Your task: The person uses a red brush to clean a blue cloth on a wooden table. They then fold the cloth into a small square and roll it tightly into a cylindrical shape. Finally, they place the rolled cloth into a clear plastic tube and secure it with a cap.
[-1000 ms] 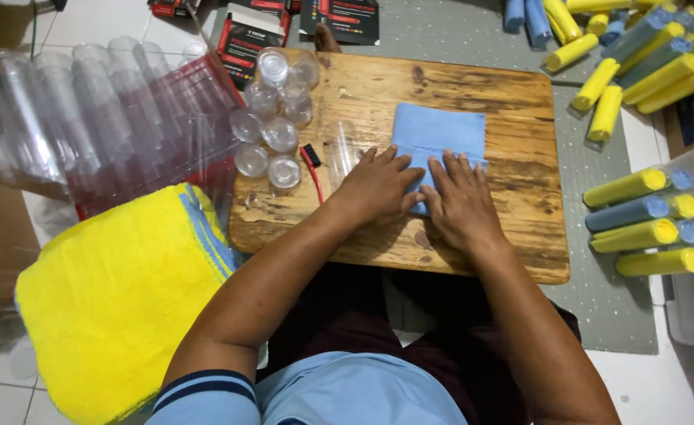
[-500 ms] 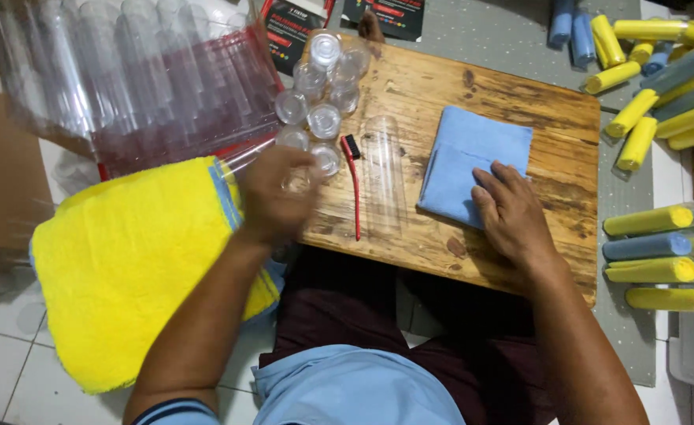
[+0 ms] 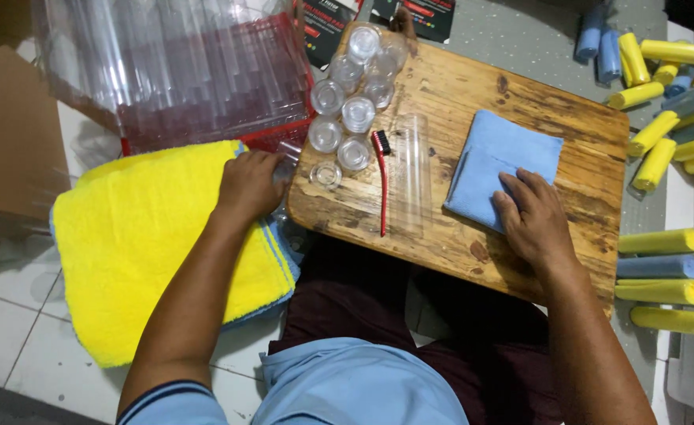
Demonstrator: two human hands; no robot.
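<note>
left hand (image 3: 251, 182) – reached out left, fingers curled | right hand (image 3: 532, 220) – flat, palm down

Clear caps (image 3: 355, 110) cluster beside a red brush (image 3: 381, 181) on the wooden board (image 3: 520, 260); yellow rolls (image 3: 662, 244) lie alongside.

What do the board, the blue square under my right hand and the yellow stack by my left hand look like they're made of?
The board looks like varnished wood: brown grain, dark knots, slight sheen. The blue cloth under the right hand looks like soft microfibre fabric, folded and matte. The yellow towel stack at the left hand looks like plush, fluffy microfibre or terry; which one is unclear.
</note>
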